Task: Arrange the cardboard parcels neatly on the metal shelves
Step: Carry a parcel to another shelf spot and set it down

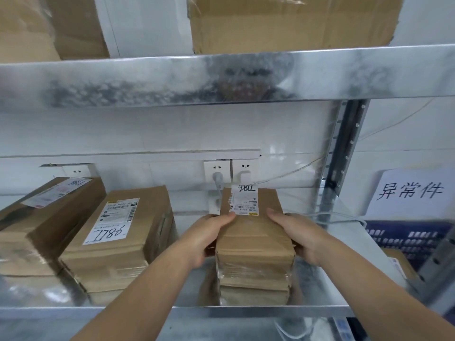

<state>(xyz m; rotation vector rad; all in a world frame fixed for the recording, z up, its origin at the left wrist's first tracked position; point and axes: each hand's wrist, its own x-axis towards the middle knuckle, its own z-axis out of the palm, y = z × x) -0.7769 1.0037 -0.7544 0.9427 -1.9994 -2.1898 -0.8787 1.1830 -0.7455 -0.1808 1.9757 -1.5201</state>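
A narrow cardboard parcel (253,232) with a white label marked 7786 stands on the metal shelf (187,289), wrapped in clear tape at its near end. My left hand (209,239) grips its left side, thumb on top. On the opposite side my right hand (298,238) holds it, thumb lying across the top. To the left lies a second parcel (118,232) with a label reading 7786, and a third parcel (46,217) sits at the far left, touching the second.
Wall sockets (230,171) with a white plug and cable sit behind the held parcel. The upper shelf (221,75) carries large cartons (290,23). A perforated upright (342,158) stands at the right, with a paper sign (411,190) and a small parcel (401,264) beyond it.
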